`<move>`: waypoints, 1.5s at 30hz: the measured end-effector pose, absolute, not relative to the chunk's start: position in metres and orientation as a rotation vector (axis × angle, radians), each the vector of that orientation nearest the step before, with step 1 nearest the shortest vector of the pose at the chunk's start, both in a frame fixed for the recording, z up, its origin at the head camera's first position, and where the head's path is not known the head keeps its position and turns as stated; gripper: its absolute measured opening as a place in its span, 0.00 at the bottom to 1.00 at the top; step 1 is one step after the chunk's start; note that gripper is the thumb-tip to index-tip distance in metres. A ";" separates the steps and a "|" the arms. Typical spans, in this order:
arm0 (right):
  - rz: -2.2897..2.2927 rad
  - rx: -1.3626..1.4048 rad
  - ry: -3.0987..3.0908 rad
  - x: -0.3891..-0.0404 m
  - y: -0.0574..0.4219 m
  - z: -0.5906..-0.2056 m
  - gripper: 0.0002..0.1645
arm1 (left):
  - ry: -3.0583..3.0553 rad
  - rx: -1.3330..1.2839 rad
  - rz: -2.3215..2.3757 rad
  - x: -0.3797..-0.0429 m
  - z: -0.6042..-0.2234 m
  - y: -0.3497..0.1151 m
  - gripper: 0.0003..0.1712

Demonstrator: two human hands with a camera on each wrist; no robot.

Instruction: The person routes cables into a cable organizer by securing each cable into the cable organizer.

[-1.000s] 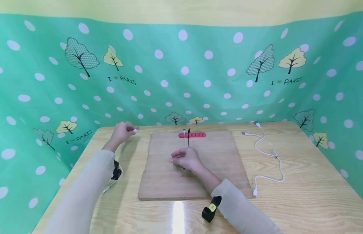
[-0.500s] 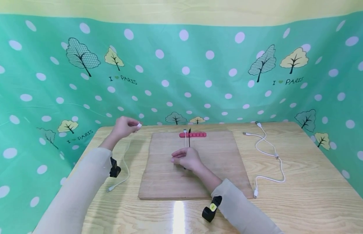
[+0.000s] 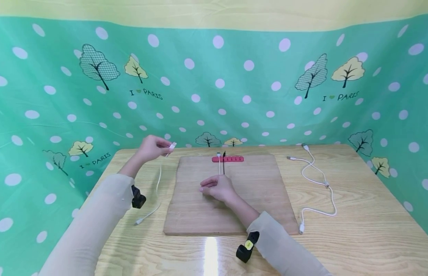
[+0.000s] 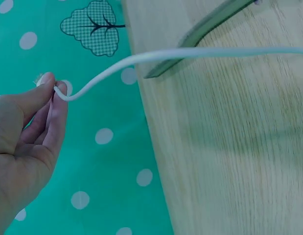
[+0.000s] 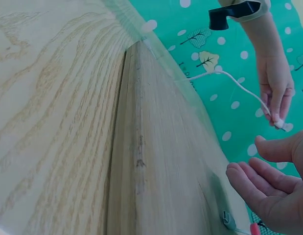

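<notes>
At the back left of the table, my left hand (image 3: 152,148) pinches a white USB cable (image 3: 158,188) just behind its plug (image 3: 172,146). The cable hangs down from there, and its other end (image 3: 138,221) lies on the table. In the left wrist view, thumb and fingertips close on the cable (image 4: 190,53). My right hand (image 3: 218,188) hovers over the wooden board (image 3: 255,207), thumb and fingers apart with nothing between them in the right wrist view. Beyond it, a red cable holder (image 3: 234,159) holds a white cable (image 3: 219,165) and a black cable (image 3: 223,167); my right hand hides their lower parts.
A white cable (image 3: 332,195) with several plugs lies loosely curved on the table right of the board. A green polka-dot curtain (image 3: 217,96) stands behind and along both sides. Glare shows on the table (image 3: 211,255) in front of the board.
My left hand has risen and moved right, carrying the plug towards the board. The cable's far end has slid right along the table. My right hand has stayed nearly still.
</notes>
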State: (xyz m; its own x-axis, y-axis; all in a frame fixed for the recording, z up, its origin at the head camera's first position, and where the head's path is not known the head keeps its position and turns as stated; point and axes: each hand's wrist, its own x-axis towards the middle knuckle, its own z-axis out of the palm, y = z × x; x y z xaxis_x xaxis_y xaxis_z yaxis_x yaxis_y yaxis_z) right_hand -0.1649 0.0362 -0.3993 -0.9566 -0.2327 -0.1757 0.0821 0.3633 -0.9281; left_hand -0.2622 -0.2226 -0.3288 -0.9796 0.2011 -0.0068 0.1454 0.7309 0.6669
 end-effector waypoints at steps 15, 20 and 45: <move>-1.743 -0.173 2.083 -0.174 0.012 -0.414 0.16 | 2.759 0.285 1.227 -0.258 -0.325 -0.208 0.16; -1.763 -0.255 2.021 -0.176 0.002 -0.420 0.17 | 2.733 0.272 1.257 -0.257 -0.325 -0.207 0.17; -1.833 -0.413 1.857 -0.166 -0.025 -0.414 0.17 | 2.646 0.200 1.479 -0.263 -0.313 -0.197 0.19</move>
